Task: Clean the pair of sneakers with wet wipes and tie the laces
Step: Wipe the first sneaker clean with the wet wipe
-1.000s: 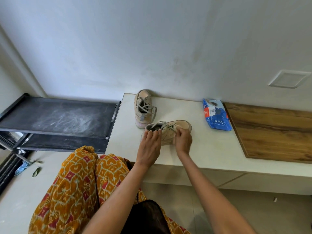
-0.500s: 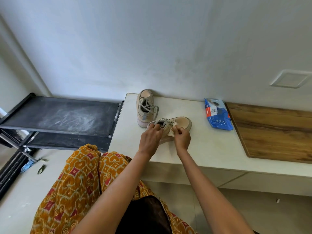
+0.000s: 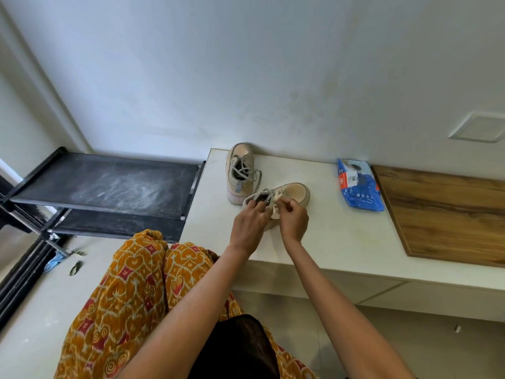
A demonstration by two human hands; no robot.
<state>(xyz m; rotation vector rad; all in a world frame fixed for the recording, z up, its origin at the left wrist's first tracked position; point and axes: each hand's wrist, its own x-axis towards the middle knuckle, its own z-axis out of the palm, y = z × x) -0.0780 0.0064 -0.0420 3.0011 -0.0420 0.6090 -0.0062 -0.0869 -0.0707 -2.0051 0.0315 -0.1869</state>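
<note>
Two beige sneakers stand on a white counter (image 3: 328, 236). The near sneaker (image 3: 295, 193) lies sideways with its toe to the right. My left hand (image 3: 250, 218) grips its heel end by the collar and grey laces. My right hand (image 3: 293, 218) pinches a crumpled white wet wipe (image 3: 275, 207) against the lace area of that sneaker. The far sneaker (image 3: 240, 170) points at the wall, its grey laces loose and hanging over its side. A blue pack of wet wipes (image 3: 358, 187) lies to the right of the shoes.
A wooden board (image 3: 448, 214) covers the counter's right part. A black two-level rack (image 3: 103, 187) stands left of the counter. My patterned orange clothing (image 3: 131, 296) fills the lower left. Small bits of litter lie on the floor by the rack.
Both hands have shifted on the near sneaker: the left has closed on the collar and laces, and the right has brought the white wipe up onto the lace area.
</note>
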